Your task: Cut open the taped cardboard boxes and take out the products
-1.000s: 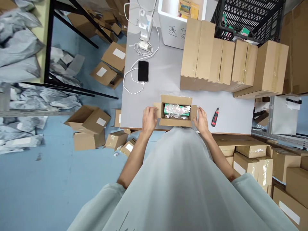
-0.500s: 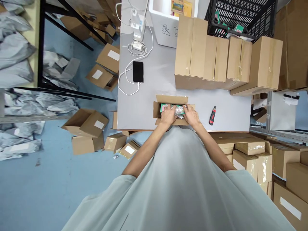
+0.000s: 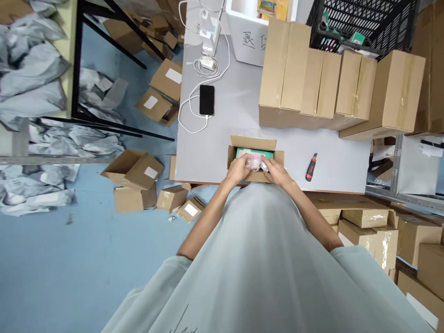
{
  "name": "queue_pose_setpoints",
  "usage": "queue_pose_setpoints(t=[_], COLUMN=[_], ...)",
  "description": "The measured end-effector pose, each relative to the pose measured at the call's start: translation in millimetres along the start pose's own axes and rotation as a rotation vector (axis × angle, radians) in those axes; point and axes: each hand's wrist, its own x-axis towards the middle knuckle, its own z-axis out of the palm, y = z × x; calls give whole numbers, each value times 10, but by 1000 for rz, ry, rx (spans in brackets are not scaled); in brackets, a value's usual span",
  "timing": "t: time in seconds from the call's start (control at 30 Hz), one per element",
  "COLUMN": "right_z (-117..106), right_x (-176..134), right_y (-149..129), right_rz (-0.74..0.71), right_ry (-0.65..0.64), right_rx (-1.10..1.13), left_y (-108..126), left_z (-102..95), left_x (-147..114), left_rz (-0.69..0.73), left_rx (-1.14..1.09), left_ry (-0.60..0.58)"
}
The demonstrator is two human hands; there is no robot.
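An open cardboard box (image 3: 254, 141) stands at the table's front edge with its flaps folded out. Inside it lies a green and pink packet (image 3: 263, 153). Over the near part of the packet is a crumpled piece of clear plastic wrap (image 3: 255, 163). My left hand (image 3: 238, 168) grips the wrap from the left, fingers curled. My right hand (image 3: 276, 171) pinches it from the right, partly covering the box's near side. To the right of the box lies a red and black utility knife (image 3: 311, 167).
Behind the box stand several closed cardboard boxes (image 3: 294, 69) in a row. A black crate (image 3: 367, 23) and a white bin (image 3: 244, 41) are farther back. A phone (image 3: 207, 100) on a cable lies at the left. Cartons (image 3: 135, 199) sit on the floor.
Both hands have drawn slightly toward me and bunched the plastic wrap between them, so more of the green and pink packet shows. The whole view has shifted a little.
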Motion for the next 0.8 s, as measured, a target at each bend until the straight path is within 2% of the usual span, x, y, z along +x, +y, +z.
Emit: queue_pose_setpoints(t=[0.17, 0.33, 0.5, 0.57, 0.67, 0.8], right_z=[62, 10, -58, -68, -68, -28], right_x=[38, 76, 82, 82, 69, 35], right_y=[-105, -122, -66, -57, -49, -29], right_rz=[6, 60, 101, 120, 122, 101], right_ry=[36, 137, 132, 112, 96, 98], right_rx=[92, 70, 19, 0, -9, 10], left_y=[70, 36, -163, -176, -113, -39], left_z=[150, 155, 68, 83, 133, 162], left_x=[-25, -57, 60, 140, 223, 232], left_rz=[-74, 62, -20, -35, -39, -32], left_rx=[-146, -229, -13, 80, 225, 372], left_ry=[-34, -16, 185, 170, 76, 27])
